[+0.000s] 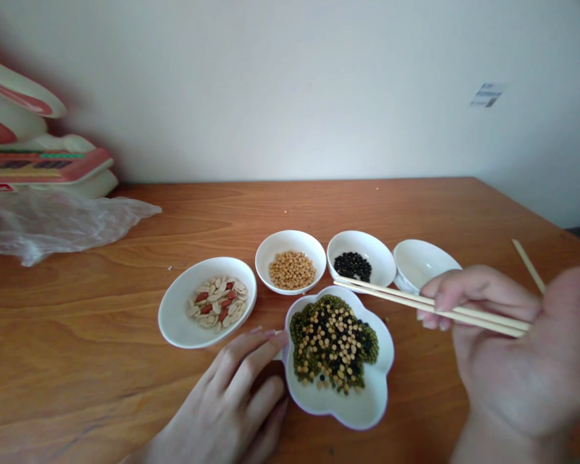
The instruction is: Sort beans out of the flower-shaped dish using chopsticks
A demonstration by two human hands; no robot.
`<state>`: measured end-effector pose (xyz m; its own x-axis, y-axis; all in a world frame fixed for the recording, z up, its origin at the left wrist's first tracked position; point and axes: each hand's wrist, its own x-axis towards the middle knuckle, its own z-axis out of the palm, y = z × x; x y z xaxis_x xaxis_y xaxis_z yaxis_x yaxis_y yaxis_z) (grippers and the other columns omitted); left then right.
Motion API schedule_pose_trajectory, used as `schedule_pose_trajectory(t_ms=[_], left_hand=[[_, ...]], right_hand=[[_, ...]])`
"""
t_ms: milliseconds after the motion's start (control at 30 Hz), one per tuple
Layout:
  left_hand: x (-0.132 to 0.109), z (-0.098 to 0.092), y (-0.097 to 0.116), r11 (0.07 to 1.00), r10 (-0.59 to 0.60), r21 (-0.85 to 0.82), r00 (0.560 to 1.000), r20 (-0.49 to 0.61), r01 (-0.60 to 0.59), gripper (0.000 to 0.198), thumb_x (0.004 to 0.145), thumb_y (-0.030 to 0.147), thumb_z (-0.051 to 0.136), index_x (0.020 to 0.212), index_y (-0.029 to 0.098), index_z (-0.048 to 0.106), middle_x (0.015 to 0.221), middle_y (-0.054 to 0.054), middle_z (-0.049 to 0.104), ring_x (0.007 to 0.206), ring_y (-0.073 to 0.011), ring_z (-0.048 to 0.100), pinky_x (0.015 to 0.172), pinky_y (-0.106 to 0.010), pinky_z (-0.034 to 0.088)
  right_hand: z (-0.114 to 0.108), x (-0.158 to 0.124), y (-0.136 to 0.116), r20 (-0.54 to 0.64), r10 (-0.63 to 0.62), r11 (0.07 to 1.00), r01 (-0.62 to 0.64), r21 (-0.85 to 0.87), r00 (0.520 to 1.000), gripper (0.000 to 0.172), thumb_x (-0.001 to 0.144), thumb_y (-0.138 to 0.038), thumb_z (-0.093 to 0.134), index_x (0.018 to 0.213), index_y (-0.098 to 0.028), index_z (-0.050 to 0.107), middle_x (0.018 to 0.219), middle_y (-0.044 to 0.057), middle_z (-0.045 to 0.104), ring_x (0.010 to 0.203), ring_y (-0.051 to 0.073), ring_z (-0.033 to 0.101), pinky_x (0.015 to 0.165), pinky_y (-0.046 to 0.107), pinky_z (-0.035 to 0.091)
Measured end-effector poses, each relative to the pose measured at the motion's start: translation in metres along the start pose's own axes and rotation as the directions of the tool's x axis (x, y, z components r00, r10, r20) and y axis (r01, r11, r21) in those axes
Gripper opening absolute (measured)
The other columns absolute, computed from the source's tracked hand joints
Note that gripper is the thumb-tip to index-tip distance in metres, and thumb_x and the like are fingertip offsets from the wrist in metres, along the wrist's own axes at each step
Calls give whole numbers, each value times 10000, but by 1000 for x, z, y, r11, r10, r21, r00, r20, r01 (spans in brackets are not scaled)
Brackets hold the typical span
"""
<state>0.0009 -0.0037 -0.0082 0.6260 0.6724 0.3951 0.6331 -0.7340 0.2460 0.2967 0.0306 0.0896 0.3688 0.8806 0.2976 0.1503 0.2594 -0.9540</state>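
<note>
My right hand (512,348) holds a pair of wooden chopsticks (415,301); their tips hover near the rim of the bowl of black beans (361,258). My left hand (232,399) rests flat on the table, fingertips touching the left rim of a flower-shaped white dish (357,412) filled with mixed green, yellow and black beans. Behind it stand a bowl of peanuts (178,316), a bowl of yellow soybeans (290,245) and a white bowl (423,261) that looks empty.
The wooden table (77,335) runs back to a pale wall. A crumpled clear plastic bag (53,225) and stacked red-and-white packages (33,161) lie at the far left. A few stray beans lie on the table top.
</note>
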Motion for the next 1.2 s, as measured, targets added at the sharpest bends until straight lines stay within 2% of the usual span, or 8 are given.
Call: schedule_pose_trajectory(t_ms=[100, 200, 333, 433, 533, 733, 1033, 1200], left_hand=[[2, -2, 0, 1000, 0, -14, 1000, 8, 0, 118, 1056, 282, 616, 1045, 234, 723, 1525, -43, 584, 1492, -249, 438, 1299, -354, 294], [2, -3, 0, 1000, 2, -20, 1000, 3, -2, 114, 1050, 288, 625, 1015, 233, 720, 1518, -49, 586, 1482, -255, 443, 1285, -357, 309], [1, -2, 0, 1000, 14, -5, 1000, 1, -14, 77, 1019, 285, 667, 1012, 223, 712, 1523, -69, 580, 1492, -281, 424, 1273, -388, 332], [0, -3, 1, 1000, 14, 13, 1000, 13, -14, 75, 1000, 267, 679, 1048, 218, 709, 1538, -84, 565, 1492, -302, 421, 1243, -428, 397], [1, -3, 3, 1000, 13, 21, 999, 33, -13, 109, 984, 254, 678, 1079, 212, 708, 1548, -94, 555, 1484, -315, 426, 1222, -455, 449], [3, -3, 2, 999, 32, 41, 999, 33, -33, 213, 975, 309, 700, 1158, 199, 702, 1560, -109, 546, 1475, -322, 433, 1239, -473, 450], [7, -9, 0, 996, 74, 54, 997, 30, -75, 316, 1000, 409, 677, 1218, 181, 687, 1552, -117, 552, 1434, -318, 482, 1259, -450, 401], [8, -7, 4, 995, 61, 82, 997, 37, -64, 366, 1027, 459, 655, 1273, 191, 686, 1556, -100, 559, 1409, -304, 501, 1245, -443, 391]], right_hand=[[-10, 3, 15, 56, 59, 983, -67, 169, 997, 776, 1086, -671, 315, 604, -226, 730, 592, 65, 607, 597, 210, 597, 612, 358, 451], [-29, -3, 40, 157, 131, 970, -160, 185, 979, 826, 1066, -740, 286, 589, -229, 725, 533, 58, 600, 578, 205, 572, 611, 348, 461], [-45, -9, 70, 259, 173, 931, -243, 271, 950, 797, 1082, -697, 276, 603, -246, 727, 504, 52, 581, 636, 223, 569, 756, 402, 506], [-44, -5, 81, 215, 227, 896, -290, 337, 950, 732, 1082, -665, 342, 604, -257, 717, 513, 48, 572, 759, 249, 645, 825, 410, 516], [-38, -1, 90, 208, 207, 900, -269, 342, 956, 712, 1067, -696, 376, 650, -266, 761, 556, 50, 621, 772, 253, 670, 843, 420, 524], [-33, -3, 108, 319, 227, 928, -304, 217, 920, 768, 973, -846, 421, 751, -230, 822, 698, 91, 744, 796, 277, 721, 865, 420, 546], [-29, -8, 101, 248, 309, 905, -365, 221, 918, 700, 1027, -747, 368, 811, -238, 797, 675, 63, 714, 732, 249, 697, 781, 365, 560], [-25, -12, 102, 148, 375, 881, -401, 251, 915, 765, 995, -822, 336, 976, -229, 820, 867, 113, 824, 854, 279, 773, 842, 385, 592]])
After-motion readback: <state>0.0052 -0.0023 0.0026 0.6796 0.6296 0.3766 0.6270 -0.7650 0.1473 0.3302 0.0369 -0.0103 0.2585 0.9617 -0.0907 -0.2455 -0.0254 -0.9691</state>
